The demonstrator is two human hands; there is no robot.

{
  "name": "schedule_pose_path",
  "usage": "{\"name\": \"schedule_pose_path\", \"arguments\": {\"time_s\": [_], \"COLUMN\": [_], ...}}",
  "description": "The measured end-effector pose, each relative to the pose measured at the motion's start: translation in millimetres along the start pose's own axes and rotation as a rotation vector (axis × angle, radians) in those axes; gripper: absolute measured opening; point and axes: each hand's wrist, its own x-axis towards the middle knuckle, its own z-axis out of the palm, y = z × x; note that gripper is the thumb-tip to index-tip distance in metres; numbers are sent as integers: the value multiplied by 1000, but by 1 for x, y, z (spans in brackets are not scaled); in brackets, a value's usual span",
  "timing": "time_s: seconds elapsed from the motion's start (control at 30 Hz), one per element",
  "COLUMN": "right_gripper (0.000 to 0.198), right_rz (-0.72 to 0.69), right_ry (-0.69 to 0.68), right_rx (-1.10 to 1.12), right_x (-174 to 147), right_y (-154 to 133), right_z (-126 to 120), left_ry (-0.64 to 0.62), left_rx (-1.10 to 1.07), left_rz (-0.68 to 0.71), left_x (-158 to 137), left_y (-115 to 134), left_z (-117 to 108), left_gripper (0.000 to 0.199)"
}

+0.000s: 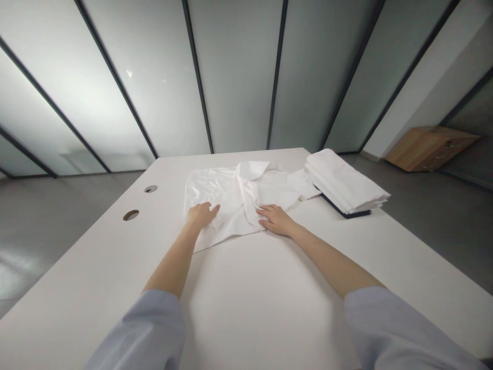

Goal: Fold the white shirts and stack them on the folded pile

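Note:
A thin white cloth (279,185), perhaps a garment, lies loosely spread and creased on the white table (246,298). Its left part looks glossy, like a clear plastic sheet or bag (210,182). On that glossy part rests my left hand (202,215), thumb stretched away from the fingers, whose tips are partly hidden. My right hand (276,220) lies with fingers extended on the near edge of the cloth, beside a raised fold that runs away from me. Neither hand visibly grips anything.
A stack of folded white cloth (344,180) sits on a dark, flat item (346,211) at the table's right edge. Two round holes (151,189) pierce the tabletop at left. Frosted glass panels (239,77) stand behind; a wooden cabinet (427,146) is at far right.

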Motion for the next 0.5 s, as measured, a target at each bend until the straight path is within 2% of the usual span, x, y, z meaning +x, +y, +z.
{"name": "schedule_pose_path", "arguments": {"time_s": [0.1,0.17,0.23,0.33,0.43,0.5], "right_gripper": [38,37,38,38,40,44], "right_rz": [-12,-6,27,182,403,454], "right_ry": [-18,-10,-1,39,196,346], "right_rx": [23,26,-9,-102,-135,-108], "right_x": [0,-1,0,0,-2,-3], "right_y": [6,11,16,29,46,54], "right_z": [-2,-4,-3,0,2,1], "left_ry": [76,6,-77,-90,-60,-16], "left_rx": [62,72,67,73,86,90], "left_rz": [209,276,249,160,34,-54], "left_x": [-2,-2,-2,0,-1,-1], "left_y": [3,4,4,4,4,4], "left_z": [17,28,33,33,31,30], "left_gripper": [59,59,60,64,66,67]}}
